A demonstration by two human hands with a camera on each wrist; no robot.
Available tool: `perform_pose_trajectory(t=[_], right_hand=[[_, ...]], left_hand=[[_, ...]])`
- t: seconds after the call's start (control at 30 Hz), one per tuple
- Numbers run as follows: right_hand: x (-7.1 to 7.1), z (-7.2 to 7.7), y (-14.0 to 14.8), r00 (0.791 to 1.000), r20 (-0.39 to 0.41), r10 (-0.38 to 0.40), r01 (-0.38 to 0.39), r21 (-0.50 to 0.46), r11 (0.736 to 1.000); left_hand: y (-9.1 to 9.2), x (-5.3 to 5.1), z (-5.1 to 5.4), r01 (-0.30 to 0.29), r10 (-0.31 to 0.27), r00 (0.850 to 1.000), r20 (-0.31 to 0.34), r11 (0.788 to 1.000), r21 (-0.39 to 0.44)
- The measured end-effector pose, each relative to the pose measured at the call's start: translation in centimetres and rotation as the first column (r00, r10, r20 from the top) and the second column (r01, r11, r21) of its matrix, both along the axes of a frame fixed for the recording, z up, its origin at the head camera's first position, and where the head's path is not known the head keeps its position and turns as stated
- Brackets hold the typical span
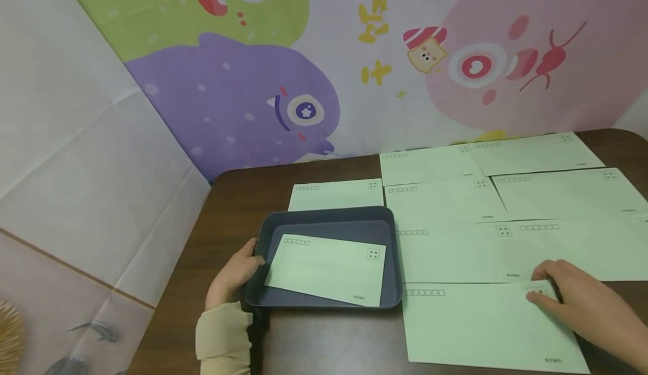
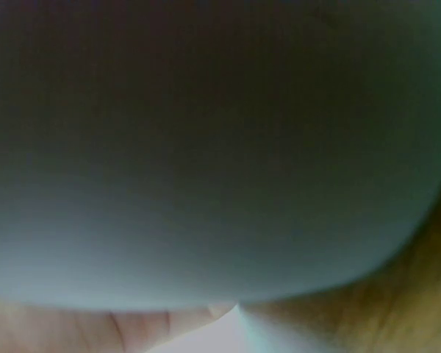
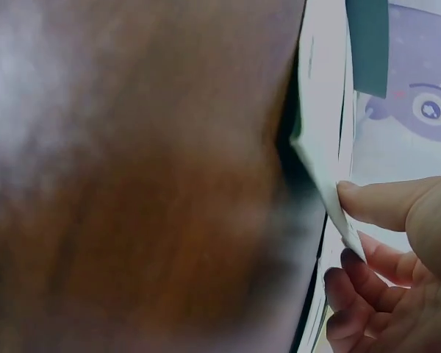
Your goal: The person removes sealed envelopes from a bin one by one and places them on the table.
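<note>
My left hand point(image 1: 235, 274) grips the left side of a dark grey tray point(image 1: 329, 215), its thumb over the rim. One pale green envelope point(image 1: 324, 271) lies slightly turned inside the tray. My right hand point(image 1: 582, 299) pinches the upper right corner of the envelope point(image 1: 476, 330) nearest me. In the right wrist view, thumb and fingers point(image 3: 375, 202) hold that envelope's edge point(image 3: 320, 154), bent up off the table. The tray's blurred dark underside point(image 2: 206, 220) fills most of the left wrist view, with part of the left hand point(image 2: 81, 331) below it.
Several more pale green envelopes point(image 1: 440, 200) lie in rows on the brown wooden table point(image 1: 202, 240), some edges meeting or overlapping. One envelope point(image 1: 334, 195) is partly covered by the tray's far side. A cartoon-printed cloth point(image 1: 253, 99) hangs behind the table.
</note>
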State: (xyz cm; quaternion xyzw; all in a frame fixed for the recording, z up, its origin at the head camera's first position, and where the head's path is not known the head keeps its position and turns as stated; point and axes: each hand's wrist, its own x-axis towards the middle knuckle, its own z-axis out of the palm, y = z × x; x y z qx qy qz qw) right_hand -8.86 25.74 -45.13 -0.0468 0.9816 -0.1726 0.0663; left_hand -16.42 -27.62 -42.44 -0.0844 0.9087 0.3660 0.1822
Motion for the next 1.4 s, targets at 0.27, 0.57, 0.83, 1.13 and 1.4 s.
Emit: perform_pose_trajectory(t=[0.27,0.57,0.83,1.13,1.4], right_hand=[[-0.24,0.08,-0.37,0.999,0.027,-0.02,0.02,0.015,1.0],[-0.35,0.48,-0.71,1.0,-0.009,-0.025,0.026,0.048,0.999],[-0.12,0.47,-0.85,0.996,-0.094,0.0,0.007,0.07,0.998],[-0.33,0.36,-0.68,0.997,-0.081,0.006,0.001,0.082,0.997],[-0.28,0.34,-0.61,0.997,-0.078,0.019,-0.012,0.097,0.995]], left_hand=[[0.01,0.02,0.02,0.007,-0.007,1.0,0.017,1.0,0.0],[0.07,-0.21,-0.08,0.026,-0.027,1.0,-0.013,0.999,-0.029],[0.0,-0.31,-0.2,0.019,-0.019,1.0,-0.01,0.999,-0.031],[0.02,-0.21,-0.18,0.019,-0.019,1.0,-0.008,0.999,-0.035],[0.15,-0.07,0.08,0.023,-0.023,1.0,-0.015,0.999,-0.039]])
